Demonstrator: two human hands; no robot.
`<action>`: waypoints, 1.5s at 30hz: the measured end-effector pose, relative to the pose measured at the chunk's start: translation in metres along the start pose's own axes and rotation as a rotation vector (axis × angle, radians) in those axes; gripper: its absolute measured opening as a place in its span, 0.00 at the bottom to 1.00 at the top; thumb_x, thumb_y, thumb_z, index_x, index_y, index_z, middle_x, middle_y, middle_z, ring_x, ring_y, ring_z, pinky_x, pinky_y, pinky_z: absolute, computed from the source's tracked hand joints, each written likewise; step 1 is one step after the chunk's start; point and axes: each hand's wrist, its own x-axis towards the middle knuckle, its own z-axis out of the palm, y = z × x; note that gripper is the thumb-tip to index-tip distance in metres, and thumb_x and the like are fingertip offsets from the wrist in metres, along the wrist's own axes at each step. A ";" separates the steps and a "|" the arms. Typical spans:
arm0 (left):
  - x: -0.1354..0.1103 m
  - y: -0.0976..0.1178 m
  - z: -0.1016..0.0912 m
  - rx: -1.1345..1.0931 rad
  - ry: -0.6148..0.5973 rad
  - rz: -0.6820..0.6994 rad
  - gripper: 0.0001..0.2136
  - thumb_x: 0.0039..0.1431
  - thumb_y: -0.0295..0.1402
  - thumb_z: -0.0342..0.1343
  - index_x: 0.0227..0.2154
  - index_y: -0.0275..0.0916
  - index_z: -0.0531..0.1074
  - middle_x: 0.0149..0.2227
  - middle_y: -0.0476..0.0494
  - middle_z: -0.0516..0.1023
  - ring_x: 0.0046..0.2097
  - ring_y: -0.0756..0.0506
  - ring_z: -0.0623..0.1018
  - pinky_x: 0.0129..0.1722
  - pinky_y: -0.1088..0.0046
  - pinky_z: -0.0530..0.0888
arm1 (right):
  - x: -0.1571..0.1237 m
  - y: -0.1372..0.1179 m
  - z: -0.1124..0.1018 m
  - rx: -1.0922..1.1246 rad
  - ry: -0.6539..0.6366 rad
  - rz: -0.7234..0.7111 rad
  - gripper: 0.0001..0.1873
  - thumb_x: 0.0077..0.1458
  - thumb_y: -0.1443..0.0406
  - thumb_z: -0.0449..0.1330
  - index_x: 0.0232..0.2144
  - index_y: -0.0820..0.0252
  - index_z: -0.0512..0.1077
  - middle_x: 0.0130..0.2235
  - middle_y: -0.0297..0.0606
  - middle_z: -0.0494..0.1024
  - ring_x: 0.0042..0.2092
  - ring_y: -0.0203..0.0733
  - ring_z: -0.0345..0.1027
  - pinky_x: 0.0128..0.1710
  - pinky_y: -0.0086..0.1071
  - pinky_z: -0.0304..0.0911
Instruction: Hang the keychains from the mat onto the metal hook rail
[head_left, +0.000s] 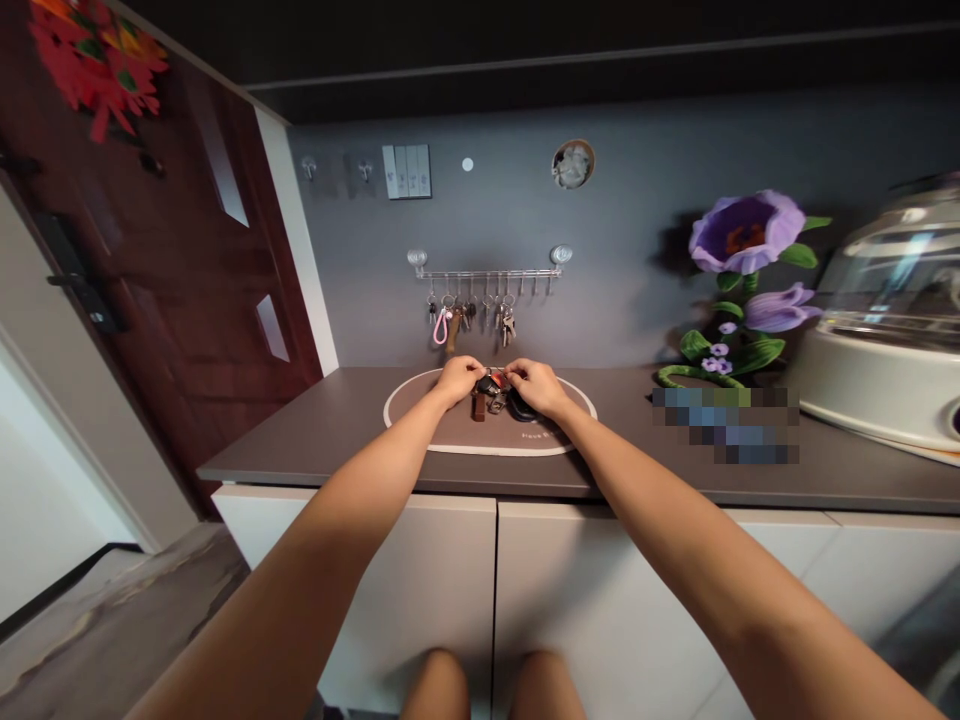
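Note:
A small bunch of keys (496, 403) with fobs lies on an oval brown mat (420, 412) with a pale rim. Among them are a brown tag (479, 407), a red piece (497, 382) and a black rounded item (520, 406). My left hand (459, 380) is closed in a pinch at the left edge of the bunch. From the right, my right hand (537, 386) pinches at the bunch's other side, above the black item. What exactly sits between the fingertips is too small to make out.
Behind the mat, a clear hook rail (491, 273) on the wall carries several hanging keys, one with a pink loop (441, 326). Purple artificial flowers (746, 235) and a large white appliance with a clear dome (885, 350) stand rightward. A dark red door (187, 250) is at left.

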 end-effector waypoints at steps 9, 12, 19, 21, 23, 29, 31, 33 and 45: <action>0.001 0.007 -0.009 -0.464 -0.005 -0.120 0.02 0.43 0.27 0.56 0.22 0.33 0.71 0.23 0.48 0.73 0.25 0.52 0.68 0.31 0.75 0.65 | -0.003 -0.006 -0.003 -0.044 -0.023 -0.013 0.11 0.50 0.65 0.52 0.34 0.58 0.72 0.36 0.37 0.76 0.37 0.38 0.68 0.39 0.30 0.59; 0.002 0.008 -0.013 -0.664 -0.017 -0.154 0.03 0.41 0.25 0.57 0.23 0.33 0.71 0.25 0.47 0.74 0.28 0.52 0.71 0.34 0.75 0.66 | -0.004 -0.009 -0.004 -0.052 -0.026 -0.027 0.11 0.51 0.65 0.52 0.35 0.59 0.72 0.37 0.38 0.76 0.38 0.39 0.68 0.40 0.31 0.59; -0.002 0.018 -0.017 -0.995 -0.148 -0.172 0.03 0.47 0.21 0.53 0.25 0.29 0.71 0.28 0.42 0.75 0.30 0.51 0.73 0.37 0.73 0.69 | -0.006 -0.016 -0.006 -0.006 -0.008 -0.064 0.11 0.50 0.65 0.51 0.34 0.59 0.72 0.35 0.37 0.76 0.36 0.38 0.67 0.39 0.30 0.59; -0.004 0.021 -0.017 -1.046 -0.182 -0.164 0.03 0.48 0.21 0.52 0.25 0.29 0.71 0.28 0.41 0.74 0.30 0.51 0.74 0.37 0.73 0.69 | -0.007 -0.019 -0.007 0.022 0.003 -0.065 0.11 0.50 0.64 0.51 0.34 0.59 0.72 0.35 0.36 0.76 0.35 0.38 0.67 0.38 0.30 0.59; -0.004 0.022 -0.017 -1.087 -0.206 -0.156 0.03 0.50 0.21 0.52 0.26 0.29 0.71 0.28 0.41 0.74 0.31 0.50 0.74 0.38 0.72 0.69 | -0.007 -0.021 -0.008 0.072 0.018 -0.080 0.11 0.51 0.64 0.51 0.34 0.59 0.71 0.35 0.36 0.76 0.34 0.37 0.67 0.37 0.30 0.59; -0.003 0.021 -0.015 -1.171 -0.248 -0.113 0.05 0.52 0.22 0.50 0.27 0.29 0.71 0.28 0.42 0.74 0.32 0.51 0.74 0.38 0.75 0.69 | -0.004 -0.020 -0.006 0.240 0.083 -0.165 0.15 0.52 0.57 0.51 0.36 0.58 0.71 0.39 0.38 0.74 0.39 0.38 0.66 0.42 0.32 0.58; -0.003 0.021 -0.013 -1.178 -0.259 -0.091 0.04 0.52 0.22 0.51 0.27 0.30 0.71 0.28 0.43 0.74 0.32 0.52 0.73 0.38 0.75 0.69 | -0.002 -0.017 -0.005 0.274 0.100 -0.174 0.16 0.51 0.56 0.52 0.36 0.58 0.70 0.39 0.38 0.73 0.40 0.38 0.65 0.42 0.32 0.58; -0.004 0.021 -0.011 -1.172 -0.279 -0.075 0.03 0.52 0.23 0.52 0.27 0.31 0.70 0.29 0.44 0.74 0.33 0.52 0.73 0.39 0.74 0.68 | -0.001 -0.015 -0.003 0.305 0.114 -0.176 0.16 0.50 0.55 0.52 0.35 0.58 0.70 0.37 0.38 0.73 0.39 0.38 0.65 0.42 0.33 0.58; -0.011 0.024 -0.007 -1.097 -0.315 -0.105 0.08 0.44 0.29 0.61 0.28 0.35 0.69 0.28 0.49 0.73 0.30 0.54 0.72 0.34 0.77 0.68 | 0.003 -0.013 -0.002 0.584 0.118 -0.092 0.14 0.44 0.54 0.57 0.26 0.60 0.67 0.28 0.34 0.69 0.30 0.34 0.61 0.32 0.29 0.58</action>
